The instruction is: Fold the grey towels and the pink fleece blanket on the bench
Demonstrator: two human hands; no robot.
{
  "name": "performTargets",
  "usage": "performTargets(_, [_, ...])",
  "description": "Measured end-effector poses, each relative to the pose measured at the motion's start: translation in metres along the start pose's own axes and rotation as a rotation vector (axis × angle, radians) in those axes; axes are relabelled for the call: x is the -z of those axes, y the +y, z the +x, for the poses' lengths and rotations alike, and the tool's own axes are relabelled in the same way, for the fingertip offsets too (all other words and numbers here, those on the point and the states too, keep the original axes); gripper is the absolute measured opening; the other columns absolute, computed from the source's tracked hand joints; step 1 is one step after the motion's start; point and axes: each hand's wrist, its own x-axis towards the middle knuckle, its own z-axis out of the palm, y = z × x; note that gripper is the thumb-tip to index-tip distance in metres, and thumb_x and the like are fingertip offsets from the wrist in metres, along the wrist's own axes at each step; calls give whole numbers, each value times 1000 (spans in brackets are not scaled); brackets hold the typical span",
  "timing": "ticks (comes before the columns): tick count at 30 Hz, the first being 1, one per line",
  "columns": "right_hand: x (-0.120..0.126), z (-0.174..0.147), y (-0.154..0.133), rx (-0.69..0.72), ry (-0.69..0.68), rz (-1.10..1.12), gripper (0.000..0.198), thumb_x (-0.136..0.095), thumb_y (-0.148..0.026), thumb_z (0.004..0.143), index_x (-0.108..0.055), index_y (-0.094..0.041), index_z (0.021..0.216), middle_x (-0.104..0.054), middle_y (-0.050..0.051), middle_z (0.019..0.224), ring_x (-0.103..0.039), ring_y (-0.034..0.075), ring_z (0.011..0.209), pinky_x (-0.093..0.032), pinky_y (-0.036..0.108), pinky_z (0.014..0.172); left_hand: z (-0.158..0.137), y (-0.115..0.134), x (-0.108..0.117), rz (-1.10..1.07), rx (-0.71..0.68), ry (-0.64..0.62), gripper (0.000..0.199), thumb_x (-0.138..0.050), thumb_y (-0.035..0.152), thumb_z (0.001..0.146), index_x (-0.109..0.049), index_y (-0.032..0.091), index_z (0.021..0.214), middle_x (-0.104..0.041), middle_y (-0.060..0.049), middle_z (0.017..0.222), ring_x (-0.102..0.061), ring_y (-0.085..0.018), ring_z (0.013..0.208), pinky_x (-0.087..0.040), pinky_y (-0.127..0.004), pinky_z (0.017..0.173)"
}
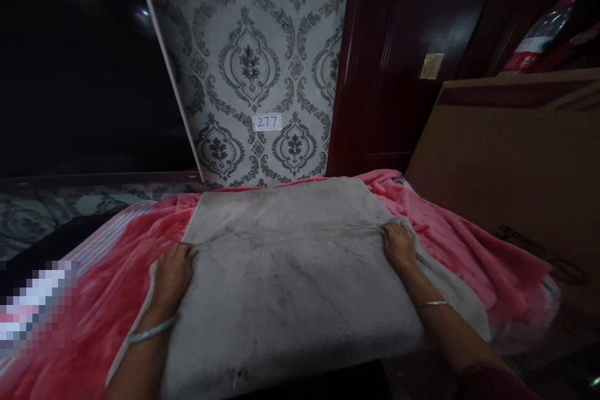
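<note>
A grey plush cloth (290,287) lies spread over a pink blanket (112,262), and its near part hangs over the front edge. Across its middle runs a crease, pulled fairly straight between my hands. On the left, my left hand (172,272) pinches the cloth near its left edge, with a light bangle on the wrist. My right hand (399,244) grips the cloth at the right end of the same crease, with a thin silver bracelet on that wrist. The fingers of both hands are closed on the fabric.
Behind stands a patterned wall (253,44) with a paper label (267,122) reading 277. At left is a large dark screen (84,75). A cardboard box (506,156) stands close on the right, with a plastic bottle (539,40) above it, before dark red wood panelling (375,75).
</note>
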Motion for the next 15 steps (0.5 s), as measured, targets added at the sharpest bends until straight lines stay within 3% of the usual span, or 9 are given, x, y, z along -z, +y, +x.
performTargets(4, [28, 5, -2, 9, 68, 31, 22, -44, -27, 93, -64, -24, 86, -72, 10, 87, -63, 28, 88, -42, 51, 104, -7, 2, 21, -22, -22, 132, 29, -37, 41, 95, -57, 24, 82, -67, -12, 86, -63, -30, 86, -49, -42, 79])
performTargets(8, [64, 11, 2, -13, 138, 3, 23, -42, -34, 94, -61, -24, 86, -69, 12, 84, -62, 28, 86, -49, 45, 89, -7, 10, 52, 28, -13, 185, 30, -35, 43, 94, -56, 26, 80, -64, -9, 83, -61, -27, 81, -45, -38, 70])
performTargets(12, [113, 23, -5, -137, 193, -74, 31, -39, -41, 96, -62, -20, 92, -68, 15, 90, -62, 28, 85, -49, 41, 78, 1, 21, 102, 162, 67, 218, 43, -29, 49, 95, -55, 24, 73, -60, -7, 75, -58, -24, 76, -38, -33, 63])
performTargets(15, [166, 39, -20, -207, 196, -140, 46, -33, -51, 100, -66, -18, 99, -70, 20, 97, -65, 32, 90, -49, 44, 79, 12, 17, 150, 240, 170, 196, 50, -30, 52, 97, -61, 18, 79, -61, -9, 82, -61, -27, 91, -45, -36, 77])
